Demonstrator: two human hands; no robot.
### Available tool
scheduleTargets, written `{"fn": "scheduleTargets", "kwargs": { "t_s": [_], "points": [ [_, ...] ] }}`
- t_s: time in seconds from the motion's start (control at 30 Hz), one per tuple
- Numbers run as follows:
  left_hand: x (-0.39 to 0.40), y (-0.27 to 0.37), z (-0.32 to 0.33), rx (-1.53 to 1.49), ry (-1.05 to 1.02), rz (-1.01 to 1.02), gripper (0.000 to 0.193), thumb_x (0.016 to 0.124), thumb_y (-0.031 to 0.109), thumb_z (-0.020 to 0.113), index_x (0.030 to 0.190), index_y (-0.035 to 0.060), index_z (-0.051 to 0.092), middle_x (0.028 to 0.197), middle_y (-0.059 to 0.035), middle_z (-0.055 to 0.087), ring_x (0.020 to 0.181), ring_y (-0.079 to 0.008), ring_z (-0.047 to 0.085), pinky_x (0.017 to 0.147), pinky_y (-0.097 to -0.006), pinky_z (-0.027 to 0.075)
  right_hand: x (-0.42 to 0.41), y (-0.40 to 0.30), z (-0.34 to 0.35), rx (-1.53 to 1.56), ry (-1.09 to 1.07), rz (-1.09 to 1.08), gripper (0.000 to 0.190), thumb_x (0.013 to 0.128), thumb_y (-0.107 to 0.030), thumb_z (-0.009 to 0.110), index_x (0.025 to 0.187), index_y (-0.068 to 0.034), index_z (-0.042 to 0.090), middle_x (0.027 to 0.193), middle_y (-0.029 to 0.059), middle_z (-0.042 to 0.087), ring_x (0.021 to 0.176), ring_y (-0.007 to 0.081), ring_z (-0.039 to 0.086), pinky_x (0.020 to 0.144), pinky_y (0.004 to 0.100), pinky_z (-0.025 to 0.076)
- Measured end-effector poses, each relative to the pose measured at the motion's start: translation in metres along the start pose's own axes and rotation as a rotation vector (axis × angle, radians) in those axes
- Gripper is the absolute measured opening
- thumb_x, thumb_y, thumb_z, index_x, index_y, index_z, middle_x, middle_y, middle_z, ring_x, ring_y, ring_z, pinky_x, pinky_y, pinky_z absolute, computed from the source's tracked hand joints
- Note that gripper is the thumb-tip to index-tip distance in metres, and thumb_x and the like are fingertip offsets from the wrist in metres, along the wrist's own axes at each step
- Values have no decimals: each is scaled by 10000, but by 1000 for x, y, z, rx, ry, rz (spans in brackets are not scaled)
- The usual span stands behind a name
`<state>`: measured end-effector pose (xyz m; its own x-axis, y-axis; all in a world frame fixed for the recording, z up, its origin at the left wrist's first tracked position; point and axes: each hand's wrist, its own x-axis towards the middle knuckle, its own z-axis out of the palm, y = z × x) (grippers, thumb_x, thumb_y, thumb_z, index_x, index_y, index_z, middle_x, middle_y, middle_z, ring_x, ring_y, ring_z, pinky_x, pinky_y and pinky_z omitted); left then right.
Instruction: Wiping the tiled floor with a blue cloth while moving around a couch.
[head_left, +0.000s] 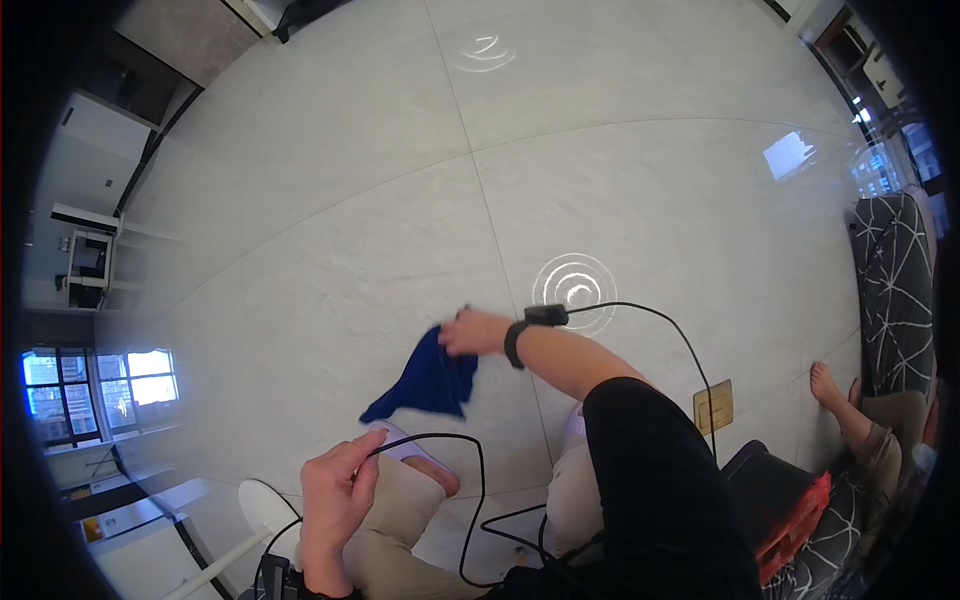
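A dark blue cloth (431, 382) hangs from the fingers of my right hand (480, 332), out in front of my knees. Its lower edge spreads leftward above the floor and overlaps the view of my slipper (397, 442). A black wrist strap (514, 345) with a small box is on my right wrist. My left hand (337, 487) is nearer my body, over my left thigh. Thumb and fingers pinch a black cable (435, 436), which runs right and then drops down to my lap.
Glossy pale floor tiles (337, 247) lie ahead. A brass floor plate (712, 407) is at the right. Beyond it are a patterned dark sofa (892, 277), another person's bare leg (844, 409) and a red plastic bag (795, 529). A white round base (262, 504) stands at the left.
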<state>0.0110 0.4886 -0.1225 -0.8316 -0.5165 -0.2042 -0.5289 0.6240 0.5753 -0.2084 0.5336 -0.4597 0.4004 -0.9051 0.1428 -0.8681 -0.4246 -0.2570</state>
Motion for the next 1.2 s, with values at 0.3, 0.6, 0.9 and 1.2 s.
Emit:
{"fn": "scheduleTargets", "kwargs": {
  "t_s": [0.3, 0.6, 0.9, 1.2],
  "points": [
    [15, 2, 10, 81, -69, -45, 274, 739, -18, 578, 980, 72, 670, 692, -128, 617, 539, -232, 571, 519, -300, 445, -210, 160, -79, -162, 375, 1359, 252, 854, -192, 471, 1052, -168, 625, 1257, 89, 526, 1189, 282, 468, 929, 470, 424],
    [21, 23, 14, 132, -87, 55, 212, 745, 14, 594, 939, 76, 654, 690, -108, 607, 584, -275, 589, 523, -327, 453, -456, -24, -19, -43, 434, 2001, 557, 732, 30, 464, 1273, -105, 461, 1344, 285, 365, 1205, 446, 400, 1012, 459, 345],
    [4, 30, 33, 245, -228, 238, 223, 805, 110, 546, 1023, 133, 588, 719, -81, 595, 661, -273, 610, 543, -386, 458, -483, -139, 34, 79, 623, 2191, 517, 715, -33, 540, 1229, -51, 487, 1189, 217, 494, 1110, 378, 474, 970, 432, 380],
    [-49, 18, 67, 127, -338, 328, 120, 769, 106, 540, 872, 45, 528, 647, -115, 570, 634, -330, 595, 532, -446, 439, -408, 31, -47, 1152, 698, 2005, 489, 808, -378, 572, 1218, -126, 488, 1145, 110, 549, 979, 307, 554, 767, 562, 465]
  ]
}}
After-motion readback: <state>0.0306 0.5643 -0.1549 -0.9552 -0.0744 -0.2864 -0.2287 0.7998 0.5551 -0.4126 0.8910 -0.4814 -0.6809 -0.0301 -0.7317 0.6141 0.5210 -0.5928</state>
